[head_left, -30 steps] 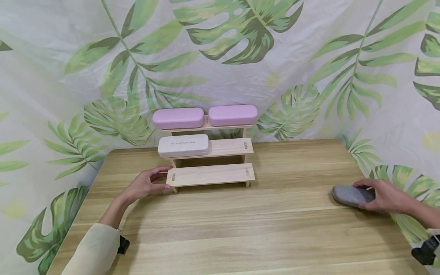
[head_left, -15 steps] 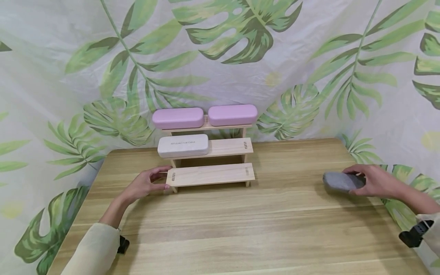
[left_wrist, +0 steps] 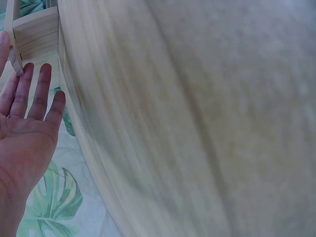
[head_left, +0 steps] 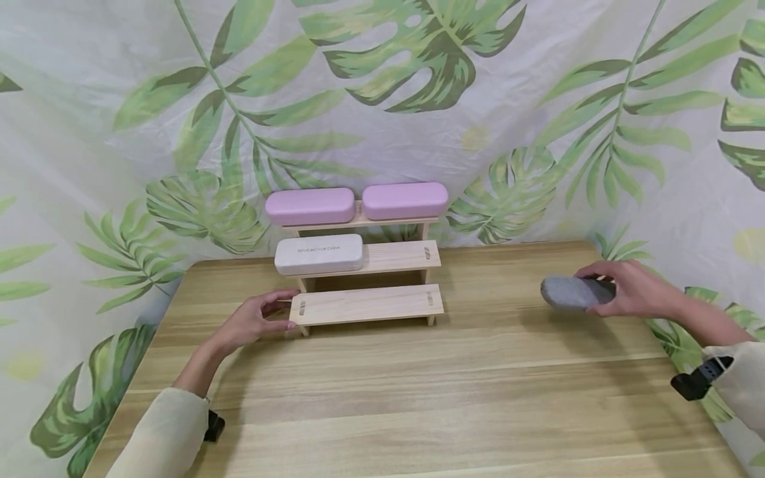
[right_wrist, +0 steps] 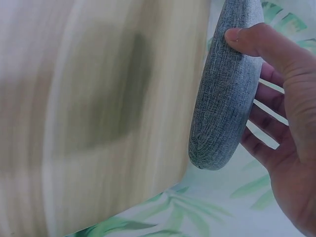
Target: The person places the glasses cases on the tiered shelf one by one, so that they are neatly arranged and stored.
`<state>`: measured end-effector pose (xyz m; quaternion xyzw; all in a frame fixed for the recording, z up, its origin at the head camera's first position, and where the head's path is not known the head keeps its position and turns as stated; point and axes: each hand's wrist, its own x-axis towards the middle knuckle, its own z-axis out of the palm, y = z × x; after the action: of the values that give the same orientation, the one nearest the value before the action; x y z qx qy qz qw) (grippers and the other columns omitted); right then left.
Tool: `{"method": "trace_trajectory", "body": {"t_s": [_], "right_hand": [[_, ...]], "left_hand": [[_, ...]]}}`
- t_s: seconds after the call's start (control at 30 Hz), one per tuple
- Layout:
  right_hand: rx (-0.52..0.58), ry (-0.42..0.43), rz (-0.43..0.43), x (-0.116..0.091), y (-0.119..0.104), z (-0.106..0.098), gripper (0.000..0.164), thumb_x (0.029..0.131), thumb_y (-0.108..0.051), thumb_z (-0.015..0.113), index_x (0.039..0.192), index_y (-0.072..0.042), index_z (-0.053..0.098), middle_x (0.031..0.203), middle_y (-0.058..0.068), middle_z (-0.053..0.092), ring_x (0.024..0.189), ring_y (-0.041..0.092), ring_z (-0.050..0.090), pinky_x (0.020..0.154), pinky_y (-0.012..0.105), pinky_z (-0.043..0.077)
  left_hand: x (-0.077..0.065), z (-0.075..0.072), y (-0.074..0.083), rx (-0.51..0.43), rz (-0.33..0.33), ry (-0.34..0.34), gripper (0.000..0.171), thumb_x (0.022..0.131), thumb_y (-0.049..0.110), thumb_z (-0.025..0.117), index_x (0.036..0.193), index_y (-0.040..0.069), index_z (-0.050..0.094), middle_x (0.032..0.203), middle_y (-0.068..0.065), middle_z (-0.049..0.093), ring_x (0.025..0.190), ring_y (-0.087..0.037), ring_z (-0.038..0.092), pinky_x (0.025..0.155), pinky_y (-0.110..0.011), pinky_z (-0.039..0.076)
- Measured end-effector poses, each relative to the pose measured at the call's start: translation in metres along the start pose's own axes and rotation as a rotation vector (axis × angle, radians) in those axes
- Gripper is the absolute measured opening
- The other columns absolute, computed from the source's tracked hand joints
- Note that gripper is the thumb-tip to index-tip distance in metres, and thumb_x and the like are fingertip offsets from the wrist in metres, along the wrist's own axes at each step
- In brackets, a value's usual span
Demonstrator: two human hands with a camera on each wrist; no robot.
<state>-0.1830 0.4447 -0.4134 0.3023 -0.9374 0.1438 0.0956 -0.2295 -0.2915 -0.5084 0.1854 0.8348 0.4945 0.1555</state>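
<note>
My right hand holds a grey fabric-covered glasses case above the right part of the table. In the right wrist view the thumb lies on one side of the case and the fingers are behind it, partly hidden. At the left end of a three-tier wooden stand, my left hand grips the lowest board, thumb at its front corner and forefinger at its back corner. Two pink glasses cases sit side by side on the top tier. A white glasses case with lettering occupies the middle tier's left half.
The wood-grain table carries the stand near its back edge. Behind it hangs a pale leaf-printed cloth. Each wrist wears a black strap mount, such as the right one.
My right hand has lifted the grey glasses case off the table's right side and carried it left and towards the back. The left hand and the stand have stayed put.
</note>
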Motion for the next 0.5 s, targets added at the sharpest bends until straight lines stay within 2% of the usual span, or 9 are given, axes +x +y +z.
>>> {"method": "trace_trajectory", "body": {"t_s": [0.3, 0.5], "right_hand": [[0.026, -0.034, 0.013, 0.026, -0.012, -0.002, 0.061, 0.062, -0.02, 0.101, 0.117, -0.01, 0.077, 0.108, 0.001, 0.076, 0.082, 0.005, 0.06, 0.062, 0.023, 0.047], [0.055, -0.028, -0.017, 0.044, -0.019, -0.001, 0.063, 0.062, -0.021, 0.101, 0.118, -0.009, 0.077, 0.111, 0.001, 0.076, 0.086, 0.009, 0.062, 0.064, 0.026, 0.049]], "left_hand": [[-0.001, 0.002, 0.001, -0.016, -0.017, -0.001, 0.075, 0.091, 0.022, 0.086, 0.156, 0.008, 0.051, 0.155, -0.017, 0.054, 0.142, -0.038, 0.052, 0.114, -0.052, 0.048], [-0.001, 0.001, 0.001, -0.02, -0.02, 0.005, 0.075, 0.091, 0.023, 0.086, 0.155, 0.008, 0.052, 0.154, -0.017, 0.056, 0.142, -0.038, 0.053, 0.113, -0.051, 0.049]]}}
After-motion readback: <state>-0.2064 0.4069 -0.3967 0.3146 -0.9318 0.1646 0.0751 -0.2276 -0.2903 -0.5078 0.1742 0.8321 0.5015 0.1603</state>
